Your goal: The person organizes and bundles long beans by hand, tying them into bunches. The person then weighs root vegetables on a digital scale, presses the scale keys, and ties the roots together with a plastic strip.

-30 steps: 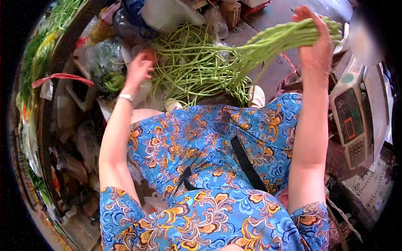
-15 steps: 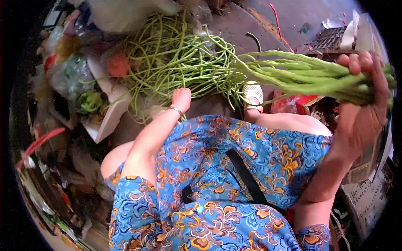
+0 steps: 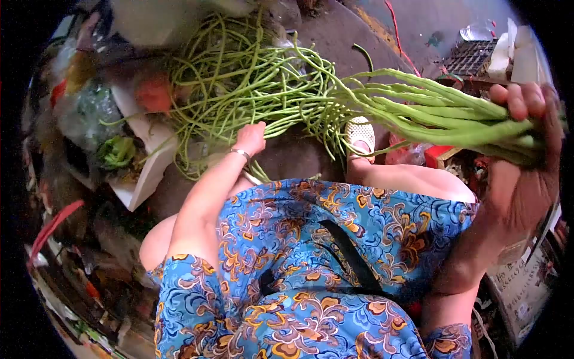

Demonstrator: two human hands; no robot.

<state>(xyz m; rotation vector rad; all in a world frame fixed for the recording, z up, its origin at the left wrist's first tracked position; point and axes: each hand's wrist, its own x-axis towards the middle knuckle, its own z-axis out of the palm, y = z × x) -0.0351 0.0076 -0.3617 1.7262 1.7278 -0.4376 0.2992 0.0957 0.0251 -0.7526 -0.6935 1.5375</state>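
A thick bundle of long green beans [image 3: 430, 110] stretches to the right, its end gripped in my right hand [image 3: 526, 149] with the fingers curled over it. Its other end runs into a tangled pile of long beans [image 3: 239, 90] on the ground in front of me. My left hand [image 3: 250, 139] is closed at the near edge of the pile, wrapped round some bean strands. A bracelet circles the left wrist. The bean tips beyond my right palm are partly hidden at the frame's edge.
A white foam box edge [image 3: 149, 167] stands at the left beside a leafy green vegetable [image 3: 116, 152] and clear plastic bags. My shoe [image 3: 360, 134] is beyond the skirt. A dark crate [image 3: 469, 58] lies back right, with a red box [image 3: 439, 154] nearer.
My left hand has come from the left side to the pile's near edge and closed. My right hand has moved right and down with the bundle, drawing it nearly level.
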